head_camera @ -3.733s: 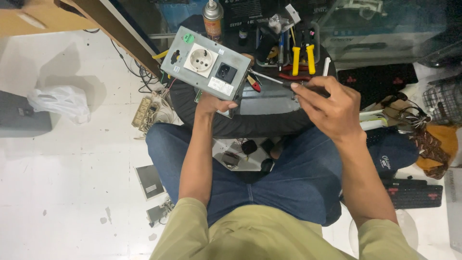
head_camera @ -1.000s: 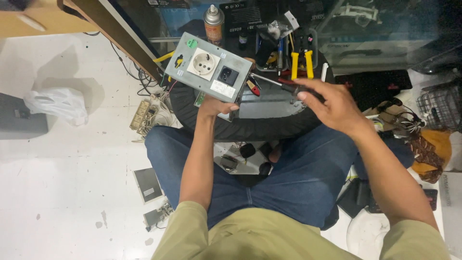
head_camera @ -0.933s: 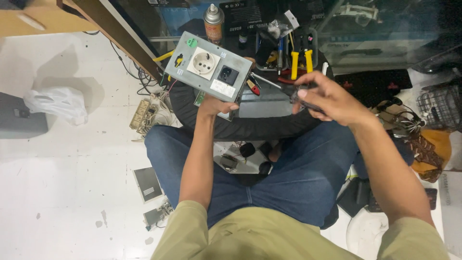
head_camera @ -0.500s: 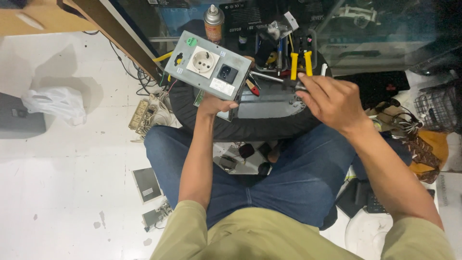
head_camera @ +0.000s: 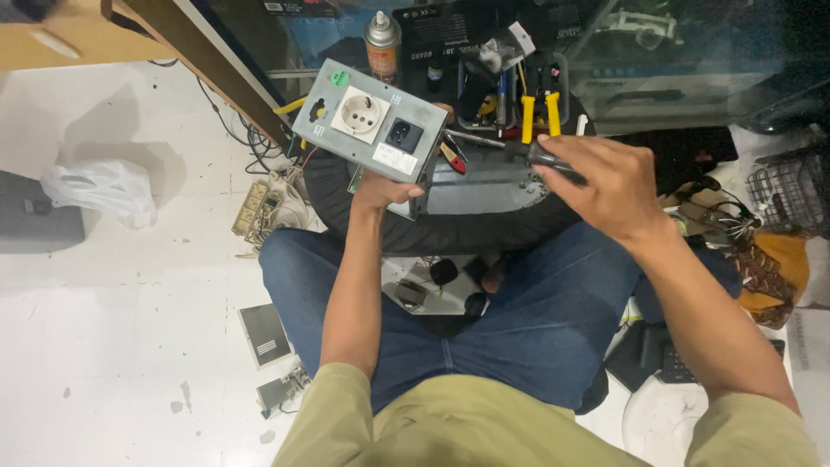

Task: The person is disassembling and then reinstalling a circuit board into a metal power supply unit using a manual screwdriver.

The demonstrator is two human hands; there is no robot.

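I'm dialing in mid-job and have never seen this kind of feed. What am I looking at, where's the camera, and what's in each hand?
The camera sits on the person's head and looks down at their own arms and lap; they sit on a white floor. The left hand holds up a grey metal box with a white socket and a black inlet on its face. The right hand grips a screwdriver, its tip pointing at the box's side. Behind are a spray can, yellow-handled pliers and a power strip.
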